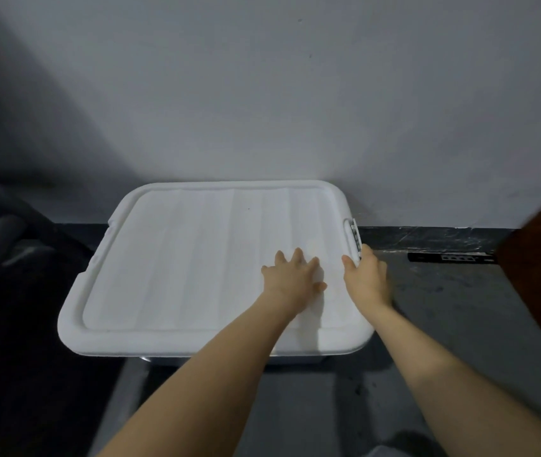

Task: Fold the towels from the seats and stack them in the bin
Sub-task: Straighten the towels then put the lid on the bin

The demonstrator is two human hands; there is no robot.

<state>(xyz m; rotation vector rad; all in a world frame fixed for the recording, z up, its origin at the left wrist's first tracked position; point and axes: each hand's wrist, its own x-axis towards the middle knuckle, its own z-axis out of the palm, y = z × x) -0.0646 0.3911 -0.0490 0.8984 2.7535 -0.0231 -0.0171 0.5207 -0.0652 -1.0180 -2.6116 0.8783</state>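
A storage bin stands on the floor against the wall, covered by its white ribbed lid (pixel 180 258). My left hand (pixel 292 275) lies flat on the lid's right half with fingers spread. My right hand (pixel 366 275) is at the lid's right edge, its fingers curled over the rim just below the grey latch (pixel 354 237). Only a sliver of the bin's clear body (pixel 295 359) shows under the lid's front edge. No towels are in view.
A pale wall rises directly behind the bin. A dark rounded seat or armrest (pixel 2 239) sits at the left. A brown piece of furniture (pixel 539 275) juts in at the right. A black strip (pixel 450 257) lies on the grey floor near the wall.
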